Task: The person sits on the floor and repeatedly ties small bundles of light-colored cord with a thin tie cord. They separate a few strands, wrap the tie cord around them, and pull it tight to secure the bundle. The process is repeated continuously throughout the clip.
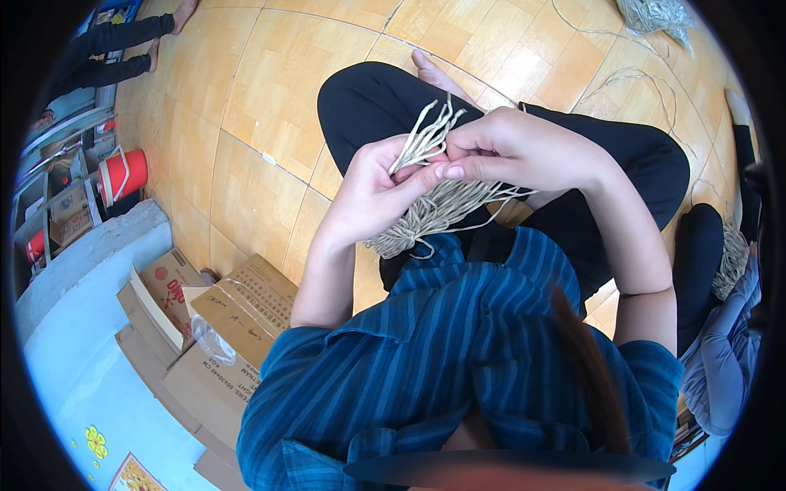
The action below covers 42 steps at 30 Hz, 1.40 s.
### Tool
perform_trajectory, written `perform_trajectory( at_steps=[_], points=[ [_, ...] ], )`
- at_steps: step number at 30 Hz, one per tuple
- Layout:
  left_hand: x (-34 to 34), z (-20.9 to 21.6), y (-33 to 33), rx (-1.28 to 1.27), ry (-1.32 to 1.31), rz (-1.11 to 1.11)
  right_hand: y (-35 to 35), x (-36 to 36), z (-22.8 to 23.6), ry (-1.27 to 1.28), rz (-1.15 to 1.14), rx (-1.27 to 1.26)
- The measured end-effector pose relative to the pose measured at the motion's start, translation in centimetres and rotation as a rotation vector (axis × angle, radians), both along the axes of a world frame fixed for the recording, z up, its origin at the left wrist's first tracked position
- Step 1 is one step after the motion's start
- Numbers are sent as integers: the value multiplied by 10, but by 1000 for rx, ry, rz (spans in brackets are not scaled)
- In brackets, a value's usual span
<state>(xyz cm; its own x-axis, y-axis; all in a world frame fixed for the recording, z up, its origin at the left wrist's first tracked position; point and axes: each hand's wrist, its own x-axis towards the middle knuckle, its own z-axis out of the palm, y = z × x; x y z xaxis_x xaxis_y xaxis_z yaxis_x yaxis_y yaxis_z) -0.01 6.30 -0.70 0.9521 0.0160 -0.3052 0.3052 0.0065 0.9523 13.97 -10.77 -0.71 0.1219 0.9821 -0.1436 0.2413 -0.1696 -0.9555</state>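
Note:
A bundle of pale tan twisted cords point(426, 214), knotted or woven into a fringed piece, lies across my lap. My left hand point(378, 184) closes round its upper strands, and their loose ends point(434, 131) stick up past the fingers. Beside it, my right hand point(512, 151) pinches at the same cords, its thumb tip meeting my left thumb. Curled fingers hide exactly which strand the right hand has. Several cord ends trail out to the right beneath my right wrist.
Tan floor tiles point(270, 106) spread ahead. Loose cords point(639, 78) and a plastic bag of cord point(655, 20) lie far right. Cardboard boxes point(246, 299) and a red bucket point(123, 176) stand left. A person point(720, 352) sits at right with cord; another person's legs point(123, 49) show far left.

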Motion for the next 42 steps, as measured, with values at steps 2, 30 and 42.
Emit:
perform_trajectory(
  at_steps=[2,30,42],
  points=[
    [0,4,0,-147,36,4,-1,-6,-6,350,-8,64],
    [-19,-8,-21,-1041,143,398,0,-80,-22,1390,-663,322],
    [-20,-1,1,-682,-177,530,-6,-45,-30,374,-538,150]
  ],
)
